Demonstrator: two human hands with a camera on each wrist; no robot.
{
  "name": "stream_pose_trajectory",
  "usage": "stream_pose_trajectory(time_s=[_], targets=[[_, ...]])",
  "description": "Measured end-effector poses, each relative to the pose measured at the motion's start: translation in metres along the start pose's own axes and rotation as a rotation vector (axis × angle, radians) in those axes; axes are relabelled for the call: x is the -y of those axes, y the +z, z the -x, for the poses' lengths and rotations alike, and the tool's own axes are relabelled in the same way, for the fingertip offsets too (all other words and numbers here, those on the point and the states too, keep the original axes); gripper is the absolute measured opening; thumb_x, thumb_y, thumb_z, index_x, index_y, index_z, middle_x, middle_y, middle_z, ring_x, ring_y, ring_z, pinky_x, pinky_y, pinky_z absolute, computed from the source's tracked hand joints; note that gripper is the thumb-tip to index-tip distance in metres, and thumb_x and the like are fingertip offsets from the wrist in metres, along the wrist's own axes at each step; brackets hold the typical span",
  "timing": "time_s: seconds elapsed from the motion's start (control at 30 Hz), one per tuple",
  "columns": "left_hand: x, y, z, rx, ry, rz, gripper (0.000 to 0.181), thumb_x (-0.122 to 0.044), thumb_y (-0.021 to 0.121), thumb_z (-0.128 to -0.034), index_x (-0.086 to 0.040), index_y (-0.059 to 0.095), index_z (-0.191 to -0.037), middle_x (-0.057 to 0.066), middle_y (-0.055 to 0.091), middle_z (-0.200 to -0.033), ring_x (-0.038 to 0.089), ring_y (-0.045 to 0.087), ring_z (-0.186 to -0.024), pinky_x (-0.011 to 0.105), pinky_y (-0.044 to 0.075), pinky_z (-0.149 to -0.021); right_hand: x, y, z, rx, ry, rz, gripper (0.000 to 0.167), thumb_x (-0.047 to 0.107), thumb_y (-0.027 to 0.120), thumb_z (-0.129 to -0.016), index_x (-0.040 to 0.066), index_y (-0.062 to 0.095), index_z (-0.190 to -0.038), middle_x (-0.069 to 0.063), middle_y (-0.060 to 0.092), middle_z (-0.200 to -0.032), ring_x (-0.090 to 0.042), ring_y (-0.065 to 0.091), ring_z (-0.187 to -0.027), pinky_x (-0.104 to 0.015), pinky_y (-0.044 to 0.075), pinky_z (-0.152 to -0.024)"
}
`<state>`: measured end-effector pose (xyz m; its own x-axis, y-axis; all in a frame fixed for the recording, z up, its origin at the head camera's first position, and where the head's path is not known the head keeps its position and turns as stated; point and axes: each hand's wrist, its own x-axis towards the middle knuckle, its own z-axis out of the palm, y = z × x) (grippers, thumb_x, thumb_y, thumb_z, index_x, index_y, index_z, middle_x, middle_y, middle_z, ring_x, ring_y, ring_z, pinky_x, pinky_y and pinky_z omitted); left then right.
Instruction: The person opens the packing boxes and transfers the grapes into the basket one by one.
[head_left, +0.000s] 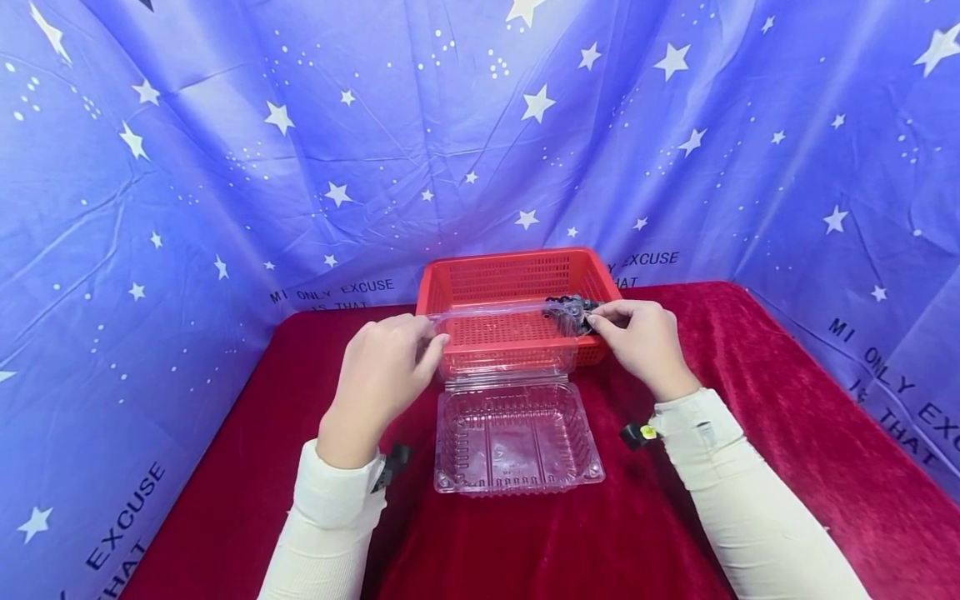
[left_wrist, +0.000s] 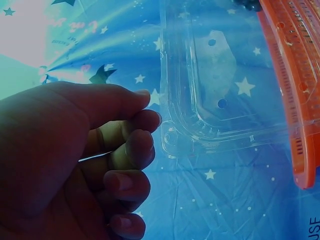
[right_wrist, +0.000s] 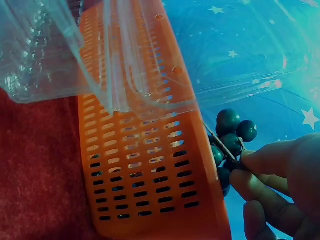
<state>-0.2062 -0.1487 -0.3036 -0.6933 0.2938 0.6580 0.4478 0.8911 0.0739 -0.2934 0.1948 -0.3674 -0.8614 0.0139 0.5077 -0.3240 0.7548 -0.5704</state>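
A clear plastic clamshell box (head_left: 517, 433) lies on the table with its lid (left_wrist: 175, 90) raised on the far side. My left hand (head_left: 386, 379) is beside the lid's left corner, fingers loosely curled; in the left wrist view the fingertips (left_wrist: 152, 120) come right up to the lid's edge without pinching it. My right hand (head_left: 641, 342) pinches the stem of a small bunch of dark grapes (right_wrist: 229, 135) between thumb and fingers. The bunch hangs at the right side of the red basket (right_wrist: 140, 175), near its rim, partly behind the lid in the head view.
The red slotted basket stands behind the clamshell, and the raised lid overlaps its front in the head view. A dark red velvet cloth (head_left: 750, 375) covers the table. Blue star-printed curtains (head_left: 420, 125) hang close around the back and sides.
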Motion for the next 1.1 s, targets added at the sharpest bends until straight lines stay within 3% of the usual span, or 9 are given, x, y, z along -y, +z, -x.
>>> stream_pose_trajectory(time_s=[0.47,1.1], targets=[[0.0000,-0.0001,-0.0004,0.014,0.005,-0.001,0.020,-0.024,0.073,-0.0927,-0.016,0.066,-0.076,-0.003,0.052,-0.062,0.016,0.048,-0.055,0.032,0.041,-0.051,-0.0057,0.0059,0.0015,0.119,-0.006,0.082,0.015,0.028,0.075,-0.093,0.016,0.083,-0.097,-0.009,0.079,-0.098,-0.030,0.067,-0.084,-0.049,0.049,-0.078],[0.0003,0.0000,0.0005,0.019,0.009,0.003,0.020,-0.024,0.074,-0.0920,-0.017,0.065,-0.076,-0.004,0.051,-0.062,0.015,0.047,-0.055,0.032,0.040,-0.050,-0.0005,0.0028,0.0021,0.190,-0.003,0.079,0.017,0.027,0.073,-0.094,0.012,0.081,-0.095,-0.012,0.076,-0.100,-0.030,0.064,-0.088,-0.049,0.047,-0.083]])
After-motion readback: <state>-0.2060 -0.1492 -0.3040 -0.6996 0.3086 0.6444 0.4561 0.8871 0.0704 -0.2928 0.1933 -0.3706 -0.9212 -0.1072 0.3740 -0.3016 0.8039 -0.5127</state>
